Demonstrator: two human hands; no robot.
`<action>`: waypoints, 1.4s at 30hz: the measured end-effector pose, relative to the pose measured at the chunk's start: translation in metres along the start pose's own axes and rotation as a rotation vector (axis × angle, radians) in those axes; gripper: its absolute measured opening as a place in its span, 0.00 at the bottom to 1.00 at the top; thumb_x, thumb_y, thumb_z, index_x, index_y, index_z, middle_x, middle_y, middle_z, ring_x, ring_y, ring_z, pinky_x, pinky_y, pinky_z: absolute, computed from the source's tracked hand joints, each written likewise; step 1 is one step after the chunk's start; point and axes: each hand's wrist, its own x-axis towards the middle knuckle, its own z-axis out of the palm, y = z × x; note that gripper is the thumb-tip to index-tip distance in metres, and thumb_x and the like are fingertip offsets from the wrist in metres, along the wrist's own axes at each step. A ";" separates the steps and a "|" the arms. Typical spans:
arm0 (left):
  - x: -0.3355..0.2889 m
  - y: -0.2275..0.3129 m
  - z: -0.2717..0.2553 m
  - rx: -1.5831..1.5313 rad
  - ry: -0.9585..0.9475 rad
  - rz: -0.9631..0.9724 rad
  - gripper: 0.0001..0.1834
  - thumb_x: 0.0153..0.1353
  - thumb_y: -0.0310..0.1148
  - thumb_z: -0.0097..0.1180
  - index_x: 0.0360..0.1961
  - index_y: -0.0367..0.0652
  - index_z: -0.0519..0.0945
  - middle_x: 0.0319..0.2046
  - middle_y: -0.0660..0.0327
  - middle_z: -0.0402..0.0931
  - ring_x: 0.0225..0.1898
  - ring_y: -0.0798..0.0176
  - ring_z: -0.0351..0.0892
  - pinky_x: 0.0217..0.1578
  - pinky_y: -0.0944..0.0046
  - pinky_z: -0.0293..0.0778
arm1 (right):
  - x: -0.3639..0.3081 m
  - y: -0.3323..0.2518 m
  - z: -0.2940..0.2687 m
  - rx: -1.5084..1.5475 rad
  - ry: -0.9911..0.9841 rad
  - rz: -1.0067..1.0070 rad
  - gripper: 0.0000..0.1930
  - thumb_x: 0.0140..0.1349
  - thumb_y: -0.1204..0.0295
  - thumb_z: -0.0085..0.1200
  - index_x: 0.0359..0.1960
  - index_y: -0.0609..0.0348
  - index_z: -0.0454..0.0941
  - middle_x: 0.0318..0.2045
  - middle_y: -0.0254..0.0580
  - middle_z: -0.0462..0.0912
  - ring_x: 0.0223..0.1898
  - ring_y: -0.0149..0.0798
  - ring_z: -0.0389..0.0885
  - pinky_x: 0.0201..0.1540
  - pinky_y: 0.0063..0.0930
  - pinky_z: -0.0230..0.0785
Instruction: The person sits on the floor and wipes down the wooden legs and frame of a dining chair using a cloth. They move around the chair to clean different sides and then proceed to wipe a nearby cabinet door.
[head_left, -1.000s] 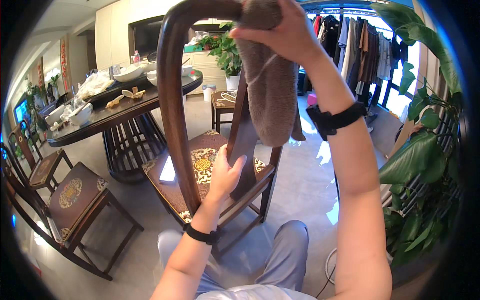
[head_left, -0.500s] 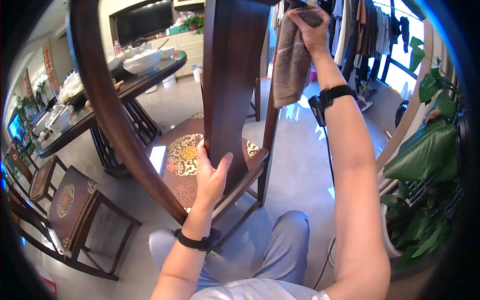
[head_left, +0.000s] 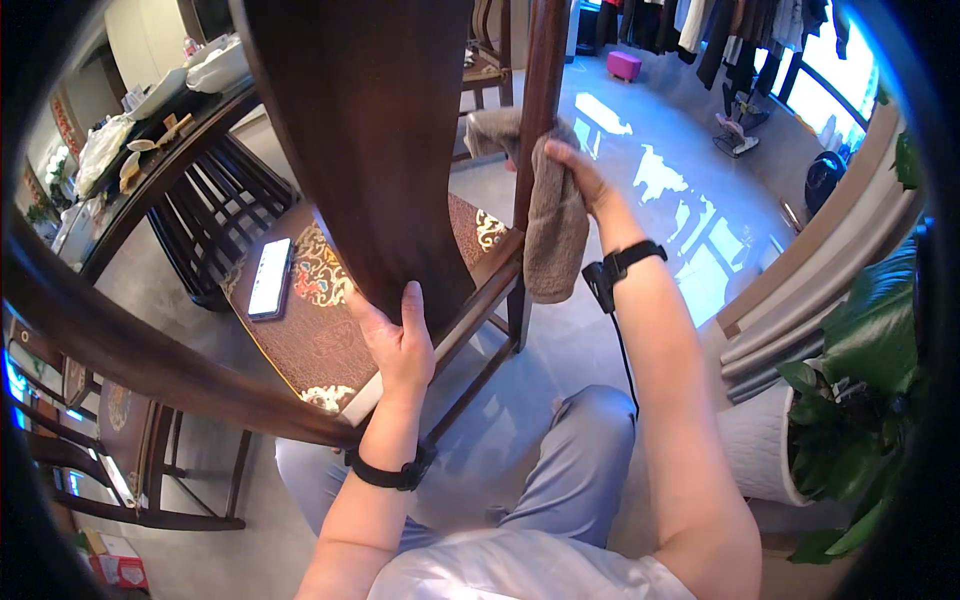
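Note:
A dark wooden chair stands in front of me, its broad back splat [head_left: 370, 130] nearest. My left hand [head_left: 400, 345] grips the splat low down, thumb on the near face; the other fingers are partly hidden behind it. At the right back post [head_left: 543, 85], my right hand [head_left: 585, 185] is closed on a brown cloth [head_left: 555, 230]. The cloth wraps around the post, one end hanging down on the near side and another part showing beyond it. On the patterned brown seat [head_left: 320, 345] lies a phone [head_left: 270, 280] with its screen lit.
A dark table [head_left: 215, 115] with white bowls [head_left: 215, 65] stands at the far left. Another chair [head_left: 130, 440] is at the lower left. To the right are a white planter [head_left: 760, 445] with a leafy plant [head_left: 860, 400] and clothes on a rack [head_left: 720, 30]. A pink stool [head_left: 623, 66] stands farther back.
My right hand has come down the post with the cloth, which now wraps around it. My left hand stays low on the splat. The view has tilted downward, showing more of the seat and phone.

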 end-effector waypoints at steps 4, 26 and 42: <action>-0.005 -0.013 0.001 0.031 0.031 0.047 0.30 0.65 0.30 0.55 0.63 0.30 0.58 0.60 0.44 0.64 0.60 0.51 0.66 0.62 0.57 0.59 | -0.029 0.052 -0.001 0.029 0.140 0.090 0.31 0.52 0.61 0.68 0.56 0.58 0.71 0.43 0.40 0.81 0.44 0.35 0.81 0.49 0.31 0.75; -0.005 -0.016 0.000 -0.028 -0.011 0.054 0.30 0.62 0.29 0.58 0.61 0.31 0.59 0.50 0.46 0.75 0.50 0.50 0.77 0.55 0.58 0.68 | 0.017 -0.159 0.088 -1.806 0.668 -1.487 0.28 0.57 0.57 0.63 0.57 0.45 0.67 0.53 0.52 0.68 0.53 0.58 0.72 0.53 0.44 0.71; -0.009 -0.021 -0.008 0.083 -0.060 0.000 0.39 0.61 0.34 0.61 0.66 0.30 0.54 0.53 0.43 0.71 0.55 0.50 0.72 0.59 0.57 0.64 | -0.106 0.094 0.078 -1.018 0.346 -0.099 0.31 0.58 0.65 0.58 0.63 0.49 0.62 0.54 0.65 0.73 0.52 0.66 0.75 0.57 0.46 0.67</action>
